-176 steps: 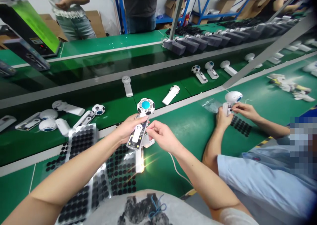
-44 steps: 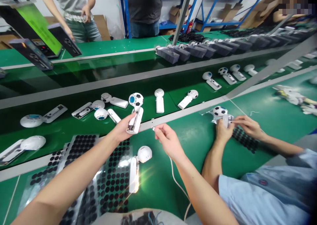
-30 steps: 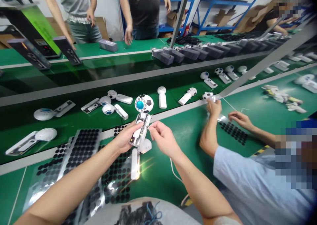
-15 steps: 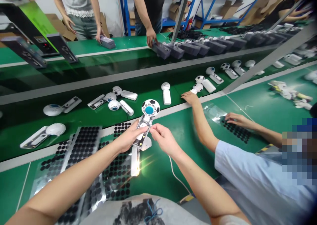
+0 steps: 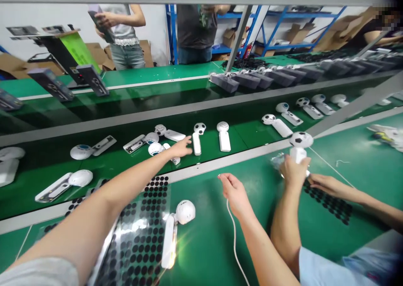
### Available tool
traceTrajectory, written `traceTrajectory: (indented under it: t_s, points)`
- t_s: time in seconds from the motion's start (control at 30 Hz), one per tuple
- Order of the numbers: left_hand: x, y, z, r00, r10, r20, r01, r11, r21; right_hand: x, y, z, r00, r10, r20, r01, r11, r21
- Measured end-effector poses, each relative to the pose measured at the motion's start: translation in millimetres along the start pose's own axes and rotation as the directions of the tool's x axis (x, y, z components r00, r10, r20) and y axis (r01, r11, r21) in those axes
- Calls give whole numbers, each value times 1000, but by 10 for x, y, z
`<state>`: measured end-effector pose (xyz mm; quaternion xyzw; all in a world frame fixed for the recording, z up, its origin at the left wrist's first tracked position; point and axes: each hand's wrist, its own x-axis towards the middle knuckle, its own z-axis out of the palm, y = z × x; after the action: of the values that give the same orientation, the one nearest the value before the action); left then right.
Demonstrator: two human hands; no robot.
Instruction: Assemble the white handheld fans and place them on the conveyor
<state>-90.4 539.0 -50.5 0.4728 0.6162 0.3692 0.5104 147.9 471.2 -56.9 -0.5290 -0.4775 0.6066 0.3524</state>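
Note:
My left hand (image 5: pixel 180 147) reaches over the dark green belt, fingers apart and holding nothing. Just right of its fingertips lies a small handheld fan (image 5: pixel 197 144) with a football-patterned head and a white handle. Over the near green table, my right hand (image 5: pixel 232 190) pinches the end of a white cable (image 5: pixel 234 240), whose plug tip shows at the fingertips. On the table in front of me rests another white fan (image 5: pixel 169 240), with a light glowing at its handle. Beneath and left of it are clear sheets of round black stickers (image 5: pixel 141 231).
More fans (image 5: pixel 224 139) lie along the belt (image 5: pixel 245 137). At right, a co-worker's hand (image 5: pixel 294 168) holds a football fan beside another sticker sheet (image 5: pixel 330 202). Grey boxes (image 5: pixel 225 83) line the far side. A slanted metal post (image 5: pixel 352 105) crosses at right.
My left hand has let go of the football fan, which now lies on the belt. My right hand, with the cable end, has drawn away from it. The co-worker has lifted a fan off the belt.

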Motion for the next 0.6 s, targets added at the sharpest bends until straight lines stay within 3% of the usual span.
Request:
traceTrajectory:
  t_s: [0.03,0.07,0.13,0.17,0.2,0.3,0.37,0.43,0.5,0.57,0.6]
  points:
    - [-34,-61,-103,997,35,63,-46,981,190,36,2,-22,1000,18,-18,-17,1000,21]
    - [-75,-123,-203,987,75,141,-129,896,426,70,-2,-41,999,40,-33,-38,998,47]
    - [-151,-221,-352,944,123,305,-323,523,789,120,-23,-66,997,66,-40,-62,993,97]
    - [-181,-247,-381,926,135,353,-378,349,857,134,-38,-72,997,70,-33,-66,991,115]
    - [-210,-256,-371,913,160,375,-406,252,879,140,-53,-76,997,72,-29,-68,989,130]
    - [-340,-217,-106,849,272,453,-504,158,849,117,-90,-86,997,70,-17,-66,985,158]
    - [-500,-192,219,749,350,562,-622,82,778,86,-106,-96,998,66,-13,-63,984,166]
    - [-694,-198,568,653,372,660,-723,47,689,60,-115,-103,998,58,-14,-55,984,167]
    - [-852,-212,841,609,325,723,-782,95,616,49,-109,-106,999,49,-19,-45,985,166]
    - [-897,-195,958,598,235,767,-796,289,532,60,-71,-106,999,38,-21,-35,988,149]
    - [-862,-167,951,609,191,769,-748,461,478,75,-36,-106,999,34,-21,-31,991,129]
